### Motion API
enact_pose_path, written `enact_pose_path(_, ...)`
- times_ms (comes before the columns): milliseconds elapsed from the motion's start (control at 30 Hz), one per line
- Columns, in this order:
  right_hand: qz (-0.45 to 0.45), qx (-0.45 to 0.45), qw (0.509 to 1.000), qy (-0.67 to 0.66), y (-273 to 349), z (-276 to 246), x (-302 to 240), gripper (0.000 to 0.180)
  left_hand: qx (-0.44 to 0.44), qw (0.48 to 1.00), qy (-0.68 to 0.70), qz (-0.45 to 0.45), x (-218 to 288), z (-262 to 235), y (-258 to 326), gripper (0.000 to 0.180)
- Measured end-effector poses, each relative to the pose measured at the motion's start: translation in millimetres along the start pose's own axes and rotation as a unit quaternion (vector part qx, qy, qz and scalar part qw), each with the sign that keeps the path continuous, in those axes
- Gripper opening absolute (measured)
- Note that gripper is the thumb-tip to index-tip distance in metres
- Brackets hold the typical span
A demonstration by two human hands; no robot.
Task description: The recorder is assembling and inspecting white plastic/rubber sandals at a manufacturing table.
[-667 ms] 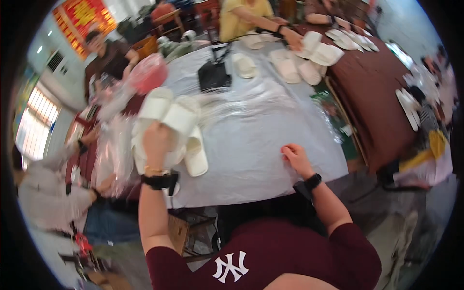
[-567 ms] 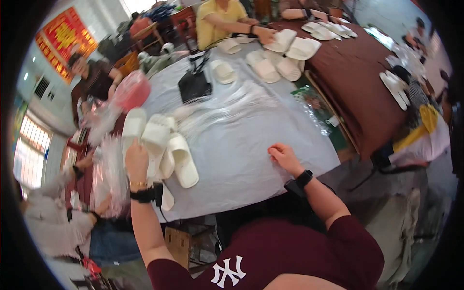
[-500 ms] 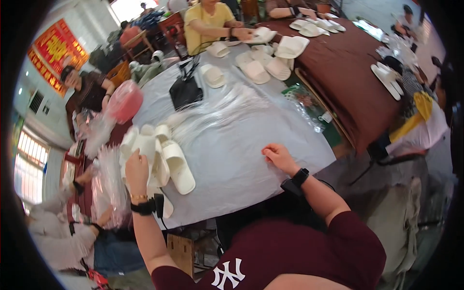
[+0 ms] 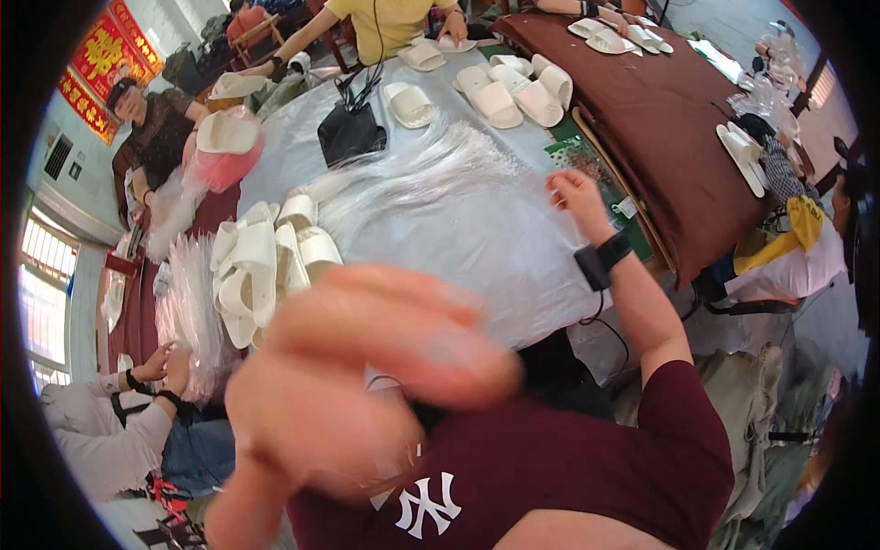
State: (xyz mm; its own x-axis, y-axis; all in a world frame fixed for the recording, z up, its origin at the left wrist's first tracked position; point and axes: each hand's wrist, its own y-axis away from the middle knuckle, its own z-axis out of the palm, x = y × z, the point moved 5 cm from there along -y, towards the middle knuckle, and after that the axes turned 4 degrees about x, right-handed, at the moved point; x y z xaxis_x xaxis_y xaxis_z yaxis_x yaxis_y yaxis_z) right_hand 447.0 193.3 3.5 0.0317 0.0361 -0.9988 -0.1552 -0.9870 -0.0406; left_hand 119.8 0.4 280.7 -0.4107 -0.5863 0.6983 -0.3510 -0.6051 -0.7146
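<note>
left hand (image 4: 321,403), lower left, blurred: grip unclear. right hand (image 4: 580,199), right of centre: loosely curled, nothing held. slippers (image 4: 252,257) heaped mid-left, probably for reach.

Left grip (image 4: 335,394) blurred, hiding near part of tabletop (image 4: 513,275); person in yellow shirt (image 4: 392,32) cut off by top edge.

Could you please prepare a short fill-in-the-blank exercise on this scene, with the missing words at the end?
1. The left hand appears large and blurred, very close to the ____.
2. The strap at the wrist of the right hand is ____.
3. At the top middle, a co-worker's shirt is ____.
4. Several white slippers are heaped toward the ____ side of the pale sheet.

Missing words: camera; black; yellow; left.
</note>
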Motion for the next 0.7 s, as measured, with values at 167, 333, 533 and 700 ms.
enact_pose_path(167, 0.014, 0.057, 0.998, -0.03, -50, -36, -10, 0.016, 0.037, 0.999, 0.007, -0.02, -5, -14, 15, 0.068)
enact_pose_path(333, 0.082, 0.072, 0.987, -0.121, -102, -53, 1, 0.017, 0.061, 0.997, 0.031, -0.037, -24, -20, 16, 0.061)
enact_pose_path(533, 0.117, 0.11, 0.979, -0.128, -129, -45, 5, 0.018, 0.071, 0.994, 0.06, -0.055, -35, -24, 22, 0.053)
enact_pose_path(700, 0.129, 0.129, 0.974, -0.132, -121, -52, 9, 0.018, 0.076, 0.991, 0.085, -0.064, -43, -19, 20, 0.047)
